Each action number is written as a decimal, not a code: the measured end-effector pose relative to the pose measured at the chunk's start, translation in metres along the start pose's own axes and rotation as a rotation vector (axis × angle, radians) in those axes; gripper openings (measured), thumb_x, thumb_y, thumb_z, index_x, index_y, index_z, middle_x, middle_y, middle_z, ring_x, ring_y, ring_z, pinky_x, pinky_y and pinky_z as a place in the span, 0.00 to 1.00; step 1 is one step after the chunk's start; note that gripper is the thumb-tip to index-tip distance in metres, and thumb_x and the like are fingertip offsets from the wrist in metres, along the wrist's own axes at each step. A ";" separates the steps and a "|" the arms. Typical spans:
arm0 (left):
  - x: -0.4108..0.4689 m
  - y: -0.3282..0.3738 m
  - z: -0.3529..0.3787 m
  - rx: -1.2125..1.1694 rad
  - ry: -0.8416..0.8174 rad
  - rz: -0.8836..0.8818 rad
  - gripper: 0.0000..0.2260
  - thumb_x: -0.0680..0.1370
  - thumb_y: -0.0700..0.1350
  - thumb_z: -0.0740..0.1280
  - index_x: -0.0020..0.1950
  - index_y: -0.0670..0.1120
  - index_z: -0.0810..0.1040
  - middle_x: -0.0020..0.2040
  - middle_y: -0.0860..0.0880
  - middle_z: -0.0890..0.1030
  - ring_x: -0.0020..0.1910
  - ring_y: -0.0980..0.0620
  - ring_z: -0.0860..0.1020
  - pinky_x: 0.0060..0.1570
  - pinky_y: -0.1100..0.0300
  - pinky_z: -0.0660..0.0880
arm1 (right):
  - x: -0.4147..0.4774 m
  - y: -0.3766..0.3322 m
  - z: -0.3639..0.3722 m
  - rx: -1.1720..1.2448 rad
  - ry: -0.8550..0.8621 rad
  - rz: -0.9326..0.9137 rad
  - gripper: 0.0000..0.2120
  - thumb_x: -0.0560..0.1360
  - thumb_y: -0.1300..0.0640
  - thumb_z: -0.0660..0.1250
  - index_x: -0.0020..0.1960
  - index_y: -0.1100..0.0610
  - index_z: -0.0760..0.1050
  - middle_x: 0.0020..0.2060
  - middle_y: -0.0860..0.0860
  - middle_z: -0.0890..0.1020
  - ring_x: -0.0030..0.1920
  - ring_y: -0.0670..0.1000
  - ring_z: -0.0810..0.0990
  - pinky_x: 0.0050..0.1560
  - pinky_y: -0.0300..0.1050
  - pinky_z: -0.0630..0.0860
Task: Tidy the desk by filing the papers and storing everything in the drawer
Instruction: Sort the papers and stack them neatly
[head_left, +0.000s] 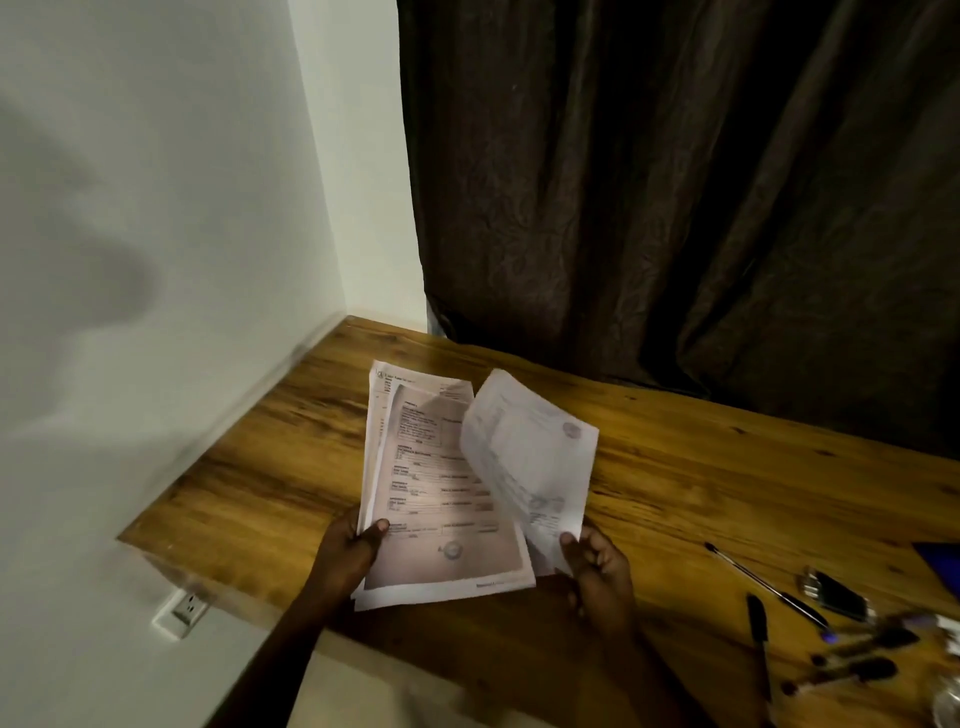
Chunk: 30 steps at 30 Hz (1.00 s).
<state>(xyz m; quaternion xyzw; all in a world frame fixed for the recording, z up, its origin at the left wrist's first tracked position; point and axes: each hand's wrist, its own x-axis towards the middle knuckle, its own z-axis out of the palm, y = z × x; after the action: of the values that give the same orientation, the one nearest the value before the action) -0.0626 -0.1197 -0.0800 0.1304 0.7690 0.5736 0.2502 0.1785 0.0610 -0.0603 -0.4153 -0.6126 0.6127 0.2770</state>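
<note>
A stack of printed papers (441, 493) is held above the wooden desk (701, 467) near its left end. My left hand (348, 551) grips the stack's lower left edge, thumb on top. My right hand (597, 566) pinches the bottom corner of a separate sheet (530, 457), which stands lifted and curled to the right of the stack. No drawer or file folder can be made out in this view.
Several pens and markers (831, 634) lie scattered on the desk at the lower right, beside a dark blue object (943, 561) at the frame's edge. A dark curtain (675, 182) hangs behind the desk. A white wall with a socket (182, 610) is on the left.
</note>
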 end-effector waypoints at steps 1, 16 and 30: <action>0.000 0.000 0.000 0.000 0.004 0.007 0.10 0.79 0.38 0.66 0.61 0.43 0.78 0.53 0.42 0.83 0.53 0.42 0.81 0.56 0.44 0.79 | 0.000 0.000 -0.003 0.019 0.012 -0.002 0.06 0.80 0.52 0.64 0.54 0.50 0.79 0.37 0.52 0.84 0.24 0.50 0.73 0.21 0.40 0.67; -0.012 0.016 -0.001 -0.197 -0.061 -0.080 0.17 0.79 0.57 0.64 0.56 0.46 0.82 0.48 0.44 0.86 0.48 0.43 0.84 0.51 0.47 0.81 | 0.003 0.023 0.016 -0.354 -0.234 -0.095 0.06 0.74 0.43 0.68 0.50 0.41 0.78 0.50 0.42 0.85 0.51 0.44 0.84 0.52 0.45 0.83; -0.003 -0.002 -0.003 -0.113 0.138 0.016 0.13 0.78 0.41 0.69 0.61 0.37 0.78 0.53 0.41 0.82 0.51 0.42 0.80 0.53 0.50 0.77 | -0.004 0.014 0.019 -0.171 0.134 -0.112 0.06 0.75 0.46 0.68 0.50 0.44 0.77 0.35 0.49 0.82 0.33 0.49 0.80 0.28 0.35 0.74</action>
<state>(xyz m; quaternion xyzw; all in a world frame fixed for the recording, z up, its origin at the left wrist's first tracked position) -0.0610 -0.1240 -0.0807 0.0823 0.7498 0.6257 0.1987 0.1670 0.0462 -0.0747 -0.4427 -0.6650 0.5127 0.3146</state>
